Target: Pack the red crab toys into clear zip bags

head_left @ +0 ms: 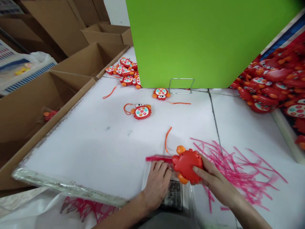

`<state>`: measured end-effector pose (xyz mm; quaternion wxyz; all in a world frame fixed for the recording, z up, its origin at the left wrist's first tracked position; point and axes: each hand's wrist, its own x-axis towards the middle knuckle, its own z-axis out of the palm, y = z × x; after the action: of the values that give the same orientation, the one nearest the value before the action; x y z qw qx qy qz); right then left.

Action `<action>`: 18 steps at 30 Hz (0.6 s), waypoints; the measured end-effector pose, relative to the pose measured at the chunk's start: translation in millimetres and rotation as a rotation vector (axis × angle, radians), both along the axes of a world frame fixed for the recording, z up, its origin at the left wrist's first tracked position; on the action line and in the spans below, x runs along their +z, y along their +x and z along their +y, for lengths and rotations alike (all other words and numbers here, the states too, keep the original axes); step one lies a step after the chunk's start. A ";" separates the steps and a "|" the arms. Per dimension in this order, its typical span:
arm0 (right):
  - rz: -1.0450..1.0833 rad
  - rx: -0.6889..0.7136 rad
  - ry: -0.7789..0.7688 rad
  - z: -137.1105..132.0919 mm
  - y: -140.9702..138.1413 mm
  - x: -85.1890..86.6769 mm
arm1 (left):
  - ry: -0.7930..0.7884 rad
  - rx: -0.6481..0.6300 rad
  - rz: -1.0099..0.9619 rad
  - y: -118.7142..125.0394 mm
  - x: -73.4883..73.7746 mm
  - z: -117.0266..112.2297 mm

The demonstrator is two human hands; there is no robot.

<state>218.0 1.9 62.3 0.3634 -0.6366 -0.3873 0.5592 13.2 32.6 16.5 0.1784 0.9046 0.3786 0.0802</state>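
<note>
My right hand [209,175] grips a red crab toy [187,163] with orange claws, its plain back facing up. The thumb lies across the toy's back. Just left of it, my left hand [157,183] rests with bent fingers on a clear zip bag [190,194] that has a pink top strip [157,158] and black printing, holding it against the table. The toy hovers over the right part of the bag's mouth and hides it. An orange cord [167,140] extends above the toy; whether they are joined I cannot tell.
Two crab toys [142,112] [161,93] lie farther up the white table [95,136], near loose orange cords [110,92]. Pink strips [233,168] are heaped at right. A green board [190,41] stands behind. Toys fill a bin [264,86] at right; cardboard boxes [45,92] line the left.
</note>
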 end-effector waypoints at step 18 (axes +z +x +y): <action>0.362 -0.104 -0.005 -7.1 -25.7 14.3 | 0.089 0.018 -0.266 -5.0 -7.4 -2.4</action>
<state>192.2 -5.2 76.6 0.4540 -0.5456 -0.2808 0.6460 8.3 30.2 9.1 0.1861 0.8895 0.3559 0.2178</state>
